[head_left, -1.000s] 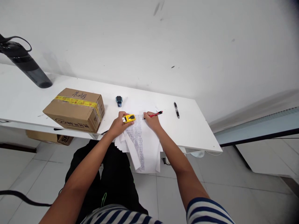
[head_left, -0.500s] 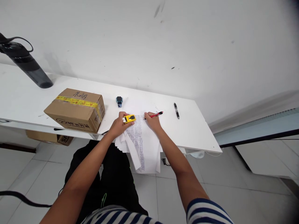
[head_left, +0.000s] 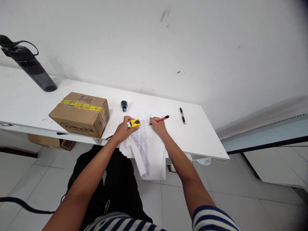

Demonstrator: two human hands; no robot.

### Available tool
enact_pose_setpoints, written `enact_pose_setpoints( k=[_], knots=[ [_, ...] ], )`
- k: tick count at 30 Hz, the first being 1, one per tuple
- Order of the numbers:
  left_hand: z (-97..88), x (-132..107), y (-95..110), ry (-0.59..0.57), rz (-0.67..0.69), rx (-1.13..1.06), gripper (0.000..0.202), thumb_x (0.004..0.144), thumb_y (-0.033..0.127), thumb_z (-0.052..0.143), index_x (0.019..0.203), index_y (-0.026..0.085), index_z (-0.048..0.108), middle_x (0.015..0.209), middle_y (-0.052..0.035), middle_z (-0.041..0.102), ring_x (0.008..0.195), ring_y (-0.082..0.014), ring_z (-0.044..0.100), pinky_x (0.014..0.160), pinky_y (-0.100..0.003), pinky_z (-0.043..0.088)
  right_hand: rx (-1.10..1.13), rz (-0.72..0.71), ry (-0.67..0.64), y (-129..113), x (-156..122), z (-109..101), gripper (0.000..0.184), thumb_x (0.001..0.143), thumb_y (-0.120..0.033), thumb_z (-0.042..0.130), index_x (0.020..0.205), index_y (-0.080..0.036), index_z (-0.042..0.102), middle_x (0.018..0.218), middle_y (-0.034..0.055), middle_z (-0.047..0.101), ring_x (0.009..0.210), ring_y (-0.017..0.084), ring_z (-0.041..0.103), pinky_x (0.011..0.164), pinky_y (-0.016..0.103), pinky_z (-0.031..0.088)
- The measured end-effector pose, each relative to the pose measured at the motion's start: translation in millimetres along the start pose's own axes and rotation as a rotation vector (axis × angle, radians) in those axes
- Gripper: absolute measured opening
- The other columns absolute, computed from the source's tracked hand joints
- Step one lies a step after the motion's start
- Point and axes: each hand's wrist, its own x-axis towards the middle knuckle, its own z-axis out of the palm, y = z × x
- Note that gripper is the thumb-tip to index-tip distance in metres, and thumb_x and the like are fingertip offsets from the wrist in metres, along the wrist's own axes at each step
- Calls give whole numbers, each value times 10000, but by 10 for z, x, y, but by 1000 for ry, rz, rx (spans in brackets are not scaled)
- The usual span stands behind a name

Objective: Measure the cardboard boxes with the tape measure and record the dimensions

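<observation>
My left hand [head_left: 124, 131] is closed on a small yellow hand tool [head_left: 134, 123] with a black panel and a silvery end. What kind it is does not show clearly. It rests at the top left of a white paper sheet [head_left: 156, 154] covered partly in dense writing. My right hand [head_left: 158, 126] grips a red and black pen [head_left: 163, 119], its tip down at the sheet's written upper part. Some sheets are folded over, and their lower ends hang past the desk's front edge.
A taped cardboard box [head_left: 79, 112] stands left on the white desk [head_left: 204, 134], with a dark water bottle [head_left: 36, 70] behind it. A watch [head_left: 124, 105] lies beyond my left hand, a black pen [head_left: 182, 115] to the right. The wall [head_left: 144, 48] borders the back.
The view has shifted slightly. Both hands keep their grips, and the red pen has moved only a little, if at all, over the paper.
</observation>
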Motion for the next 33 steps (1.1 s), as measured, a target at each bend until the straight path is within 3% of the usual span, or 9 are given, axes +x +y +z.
enact_pose_setpoints(
  k=[10,15,22,29,33],
  knots=[
    [1,-4,1,5,-3,1,544,783,584,633,1139,261,379,1140,-42,613,892,-206,637,707,-304,474,39,11,133,1,-20,17,330,801,-383,510,520,-222,442,528,-46,451,575,132,425,603,278,349],
    [-3,-1,-2,-4,0,-3,540,786,585,629,1138,262,375,1162,-45,606,896,-204,636,704,-300,476,24,30,64,21,-4,12,308,774,-351,530,508,-218,451,504,-52,439,549,125,408,584,272,342],
    [-10,0,-5,-9,-17,-5,552,785,597,627,1142,263,370,1129,-42,614,903,-207,636,701,-302,477,63,22,92,31,5,9,320,800,-353,538,517,-212,489,542,-36,503,589,136,470,631,274,389],
    [-11,-10,1,24,4,1,516,781,571,647,1118,271,395,1111,-21,638,917,-207,645,707,-300,477,50,-32,189,47,8,13,455,880,-594,477,703,-207,640,761,26,663,780,184,599,760,301,446],
    [-16,-26,16,70,31,12,459,766,523,678,1073,268,450,1066,-3,664,895,-201,656,699,-301,481,-144,-170,211,99,5,55,419,919,-549,441,862,-204,671,896,52,689,878,195,618,819,310,461]
  ],
)
